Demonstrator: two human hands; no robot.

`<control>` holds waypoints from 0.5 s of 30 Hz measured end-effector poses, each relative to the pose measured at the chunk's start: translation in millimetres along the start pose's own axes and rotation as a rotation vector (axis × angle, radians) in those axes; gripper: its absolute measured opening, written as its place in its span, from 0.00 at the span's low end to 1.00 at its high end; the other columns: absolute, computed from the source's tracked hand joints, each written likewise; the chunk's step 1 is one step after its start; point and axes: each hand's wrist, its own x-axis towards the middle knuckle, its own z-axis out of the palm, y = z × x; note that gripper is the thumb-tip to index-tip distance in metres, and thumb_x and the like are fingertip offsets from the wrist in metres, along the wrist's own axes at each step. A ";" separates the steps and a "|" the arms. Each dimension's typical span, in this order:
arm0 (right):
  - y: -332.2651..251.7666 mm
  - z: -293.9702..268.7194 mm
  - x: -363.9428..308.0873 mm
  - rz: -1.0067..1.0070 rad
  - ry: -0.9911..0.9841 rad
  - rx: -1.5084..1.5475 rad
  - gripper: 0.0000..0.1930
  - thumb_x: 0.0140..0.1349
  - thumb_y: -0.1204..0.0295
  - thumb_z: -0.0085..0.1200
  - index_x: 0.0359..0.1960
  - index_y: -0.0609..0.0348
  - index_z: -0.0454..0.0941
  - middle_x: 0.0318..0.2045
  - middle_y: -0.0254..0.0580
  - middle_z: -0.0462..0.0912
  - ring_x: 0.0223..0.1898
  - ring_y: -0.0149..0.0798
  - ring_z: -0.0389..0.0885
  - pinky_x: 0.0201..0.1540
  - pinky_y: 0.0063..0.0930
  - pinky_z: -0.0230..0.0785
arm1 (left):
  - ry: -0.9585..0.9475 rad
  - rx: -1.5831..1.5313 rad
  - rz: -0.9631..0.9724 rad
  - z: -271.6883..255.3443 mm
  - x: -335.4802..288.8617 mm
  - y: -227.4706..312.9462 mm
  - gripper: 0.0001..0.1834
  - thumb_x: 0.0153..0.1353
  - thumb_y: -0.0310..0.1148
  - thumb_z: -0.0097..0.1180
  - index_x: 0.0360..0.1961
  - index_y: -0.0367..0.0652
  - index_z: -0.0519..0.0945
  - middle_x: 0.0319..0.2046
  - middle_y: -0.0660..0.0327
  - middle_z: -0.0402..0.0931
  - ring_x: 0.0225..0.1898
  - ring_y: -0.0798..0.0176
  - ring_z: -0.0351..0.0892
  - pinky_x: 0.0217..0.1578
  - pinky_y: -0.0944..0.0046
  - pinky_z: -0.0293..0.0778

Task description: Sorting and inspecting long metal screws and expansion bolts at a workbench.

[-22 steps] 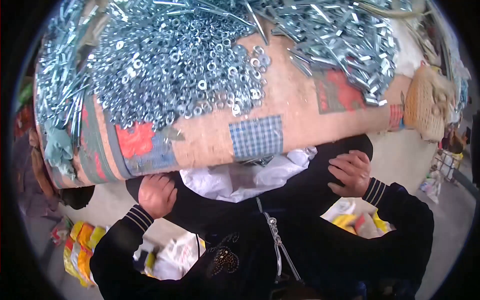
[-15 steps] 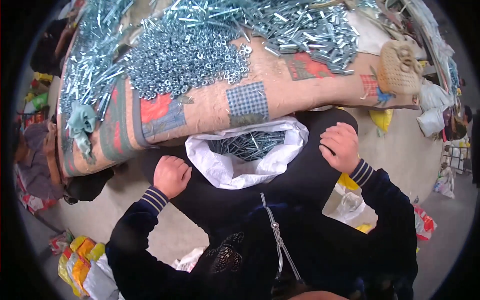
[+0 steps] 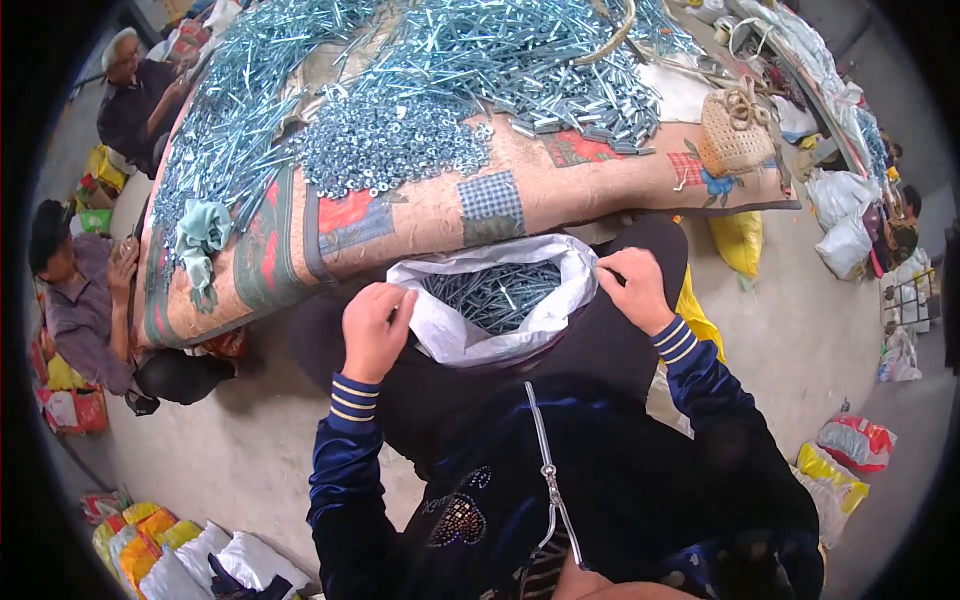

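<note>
A white woven sack (image 3: 447,335) stands open between my thighs, filled with metal screws or bolts (image 3: 492,296). My left hand (image 3: 374,332) is closed at the sack's left rim, thumb toward the fingers. On the opposite side my right hand (image 3: 637,290) pinches the right rim between thumb and fingers. Past the sack, a patchwork-covered table (image 3: 420,222) bears a heap of small nuts (image 3: 390,145). Long thin metal rods (image 3: 245,95) lie piled at its left, and short metal tubes (image 3: 600,105) at its right.
A beige knitted pouch (image 3: 735,135) sits on the table's right end, a pale green cloth (image 3: 203,230) on its left. Two people sit along the left side. Filled bags lie on the floor: a yellow one (image 3: 738,243) under the table, white ones (image 3: 260,562) at lower left.
Both my hands have moved inward, from resting apart on my thighs to the sack's rim. The view has shifted, bringing more of the people at left into sight.
</note>
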 end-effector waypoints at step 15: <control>-36.3 117.6 287.7 -0.158 0.212 0.027 0.22 0.49 0.69 0.56 0.47 0.64 0.72 0.38 0.51 0.75 0.42 0.53 0.73 0.44 0.42 0.68 | 0.070 -0.174 -0.058 47.2 164.1 -58.4 0.07 0.58 0.32 0.54 0.29 0.39 0.76 0.26 0.51 0.75 0.29 0.45 0.75 0.28 0.52 0.70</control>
